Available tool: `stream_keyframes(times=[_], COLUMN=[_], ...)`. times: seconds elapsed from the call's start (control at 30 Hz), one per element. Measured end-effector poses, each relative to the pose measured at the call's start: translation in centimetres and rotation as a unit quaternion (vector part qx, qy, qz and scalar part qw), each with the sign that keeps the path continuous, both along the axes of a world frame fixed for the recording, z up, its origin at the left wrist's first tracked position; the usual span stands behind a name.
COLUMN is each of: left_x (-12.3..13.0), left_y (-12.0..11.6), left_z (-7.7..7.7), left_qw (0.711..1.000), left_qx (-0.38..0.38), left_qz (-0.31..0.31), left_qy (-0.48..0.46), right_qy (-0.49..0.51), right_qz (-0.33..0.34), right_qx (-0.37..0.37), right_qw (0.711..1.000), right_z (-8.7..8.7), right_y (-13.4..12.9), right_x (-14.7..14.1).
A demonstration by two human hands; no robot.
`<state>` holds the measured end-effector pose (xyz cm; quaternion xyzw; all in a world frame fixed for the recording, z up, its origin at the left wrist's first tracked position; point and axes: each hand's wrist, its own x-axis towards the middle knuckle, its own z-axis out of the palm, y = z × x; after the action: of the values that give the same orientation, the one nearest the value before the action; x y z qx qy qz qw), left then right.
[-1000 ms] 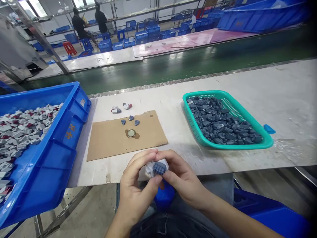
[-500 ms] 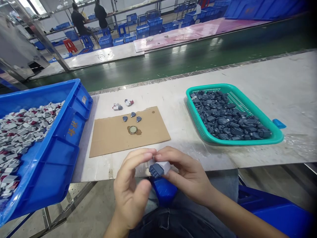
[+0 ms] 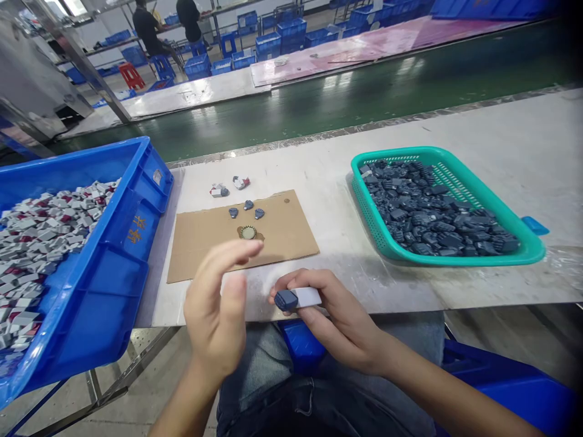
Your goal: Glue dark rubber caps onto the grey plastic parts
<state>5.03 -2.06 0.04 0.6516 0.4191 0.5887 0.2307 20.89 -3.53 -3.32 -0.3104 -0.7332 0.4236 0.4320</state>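
Note:
My right hand (image 3: 339, 321) grips a small plastic toy arm, made of a light grey block (image 3: 308, 296) with a dark blue-grey fist-shaped piece (image 3: 286, 300) at its left end. Apart from it, to the left, my left hand (image 3: 216, 318) is raised and holds nothing, thumb and fingers spread. Beyond the hands lies a cardboard sheet (image 3: 195, 243). On it sit three small dark hand pieces (image 3: 259, 213) and a round cap-like dish (image 3: 248, 232) with a wet stain around it. Two grey, red and dark parts (image 3: 240, 182) rest behind the cardboard.
At left stands a blue crate (image 3: 136, 249) of grey and dark red blocks. A green basket (image 3: 387, 246) full of dark pieces is at right, a blue scrap (image 3: 535, 226) beside it. A green conveyor belt (image 3: 300, 112) runs behind the table. Two people are far back.
My left hand has let go of the toy arm and moved left, opening. The right hand keeps the arm, now turned so the grey block shows lengthwise. The view has shifted slightly.

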Motion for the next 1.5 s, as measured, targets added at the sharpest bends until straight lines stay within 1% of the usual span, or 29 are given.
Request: stream_keyframes(times=[0.03,0.07,0.13,0.2,0.27,0.37,0.4,0.47,0.53,0.57,0.6,0.67,0.77,0.9,0.97,1.1,1.2,1.27,1.5], left_x=[0.4,0.8,1.6,2.0,1.9,0.7,0.3,-0.4,-0.5,-0.4,-0.3,-0.1,-0.2,-0.8,-1.1,-1.3,-1.3,-1.2,-1.2], left_y=[0.4,0.9,1.7,2.2,2.6,2.8,2.8,2.8,2.7,2.6,2.6,2.7,3.1,3.4,3.4,3.3,3.4,3.5,3.3], left_z=[0.4,0.8,1.6,2.0,1.7,0.2,-0.5,-1.9,-3.1,-3.6,-4.0,-4.7,-5.3,-5.8,-5.9,-5.9,-5.9,-5.9,-6.1], left_qw=[1.0,1.0,1.0,0.998,0.998,0.994,0.99,0.976,0.959,0.953,0.949,0.951,0.961,0.968,0.967,0.967,0.966,0.966,0.962], left_qx=[0.009,0.015,0.014,0.006,0.009,-0.002,-0.016,-0.054,-0.083,-0.091,-0.096,-0.103,-0.114,-0.119,-0.127,-0.141,-0.137,-0.13,-0.13], left_qz=[0.012,0.009,-0.019,-0.048,-0.047,0.005,0.013,-0.011,-0.052,-0.065,-0.07,-0.066,-0.07,-0.086,-0.093,-0.1,-0.103,-0.1,-0.087], left_qy=[-0.017,-0.024,-0.002,0.032,0.049,0.105,0.137,0.211,0.264,0.282,0.291,0.285,0.242,0.205,0.202,0.189,0.192,0.2,0.226], right_qy=[-0.007,-0.015,-0.03,-0.048,-0.067,-0.139,-0.186,-0.316,-0.433,-0.472,-0.498,-0.528,-0.574,-0.62,-0.63,-0.63,-0.627,-0.629,-0.638], right_qz=[-0.001,-0.007,-0.02,-0.031,-0.055,-0.127,-0.148,-0.171,-0.168,-0.16,-0.151,-0.131,-0.107,-0.096,-0.11,-0.16,-0.186,-0.193,-0.215], right_qx=[0.007,0.013,0.019,0.024,0.029,0.012,0.004,0.006,0.028,0.037,0.045,0.05,0.064,0.096,0.122,0.177,0.199,0.202,0.171], right_qw=[1.0,1.0,0.999,0.998,0.996,0.982,0.971,0.933,0.885,0.866,0.853,0.837,0.809,0.773,0.759,0.74,0.73,0.726,0.719], right_z=[0.0,0.1,0.2,0.3,0.4,0.6,0.7,0.8,0.9,0.9,1.0,1.2,1.6,1.5,1.1,-0.4,-1.1,-1.4,-1.5], right_y=[0.0,0.0,-0.1,-0.2,0.2,1.7,2.5,4.4,6.2,7.0,7.8,9.0,10.1,10.6,10.4,9.3,8.7,8.4,8.0], right_x=[-0.1,-0.2,-0.4,-0.6,-0.6,-0.1,0.1,0.6,1.0,1.2,1.2,1.2,0.8,-0.2,-0.6,-1.0,-1.1,-1.2,-1.8])
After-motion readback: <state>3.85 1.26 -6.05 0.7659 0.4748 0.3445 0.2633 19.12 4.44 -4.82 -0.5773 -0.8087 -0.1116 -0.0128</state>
